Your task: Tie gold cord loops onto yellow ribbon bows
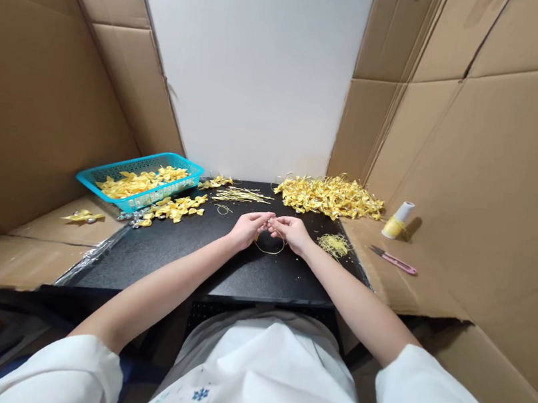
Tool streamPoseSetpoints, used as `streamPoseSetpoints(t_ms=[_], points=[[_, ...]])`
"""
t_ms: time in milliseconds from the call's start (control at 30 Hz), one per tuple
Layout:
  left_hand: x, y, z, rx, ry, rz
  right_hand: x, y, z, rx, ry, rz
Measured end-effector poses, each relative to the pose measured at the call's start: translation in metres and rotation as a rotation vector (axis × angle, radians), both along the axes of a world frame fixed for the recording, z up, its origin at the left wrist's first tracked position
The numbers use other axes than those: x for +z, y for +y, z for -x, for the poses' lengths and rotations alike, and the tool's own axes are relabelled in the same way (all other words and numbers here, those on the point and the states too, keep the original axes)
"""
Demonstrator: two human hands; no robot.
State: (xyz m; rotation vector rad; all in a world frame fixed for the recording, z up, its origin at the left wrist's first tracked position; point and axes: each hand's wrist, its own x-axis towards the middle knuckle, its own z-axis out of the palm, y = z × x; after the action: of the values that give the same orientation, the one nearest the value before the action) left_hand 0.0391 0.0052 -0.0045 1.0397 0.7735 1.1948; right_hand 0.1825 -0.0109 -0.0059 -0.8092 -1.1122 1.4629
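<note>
My left hand (247,229) and my right hand (292,233) meet over the middle of the black table (154,258), fingertips pinched together. From them a thin yellow cord (269,253) hangs in a loop below the fingers. Something small sits between the fingertips, too hidden to name. Beyond my hands lie cut yellow cord lengths (242,195), with a small cord ring (224,209) nearer. Right of my right hand is a tangle of short yellow cord scraps (334,244).
A turquoise basket (98,193) holds yellow ribbon bows, with more loose bows (179,208) beside it. A large heap of yellow bow pieces (330,196) lies at the back. Pink thread snips (394,260) and a thread cone (397,222) rest on cardboard at right. Cardboard walls flank both sides.
</note>
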Motion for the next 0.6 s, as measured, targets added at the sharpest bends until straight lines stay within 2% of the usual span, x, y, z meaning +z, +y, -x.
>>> streamPoseSetpoints(t_ms=[267, 600], points=[[0.0040, 0.0001, 0.0007, 0.050, -0.111, 0.158, 0.0007, -0.0048, -0.0006, -0.019, -0.125, -0.064], [0.0038, -0.0011, 0.0021, 0.031, -0.058, 0.112, 0.0007, -0.0062, -0.0004, -0.023, -0.166, -0.104]])
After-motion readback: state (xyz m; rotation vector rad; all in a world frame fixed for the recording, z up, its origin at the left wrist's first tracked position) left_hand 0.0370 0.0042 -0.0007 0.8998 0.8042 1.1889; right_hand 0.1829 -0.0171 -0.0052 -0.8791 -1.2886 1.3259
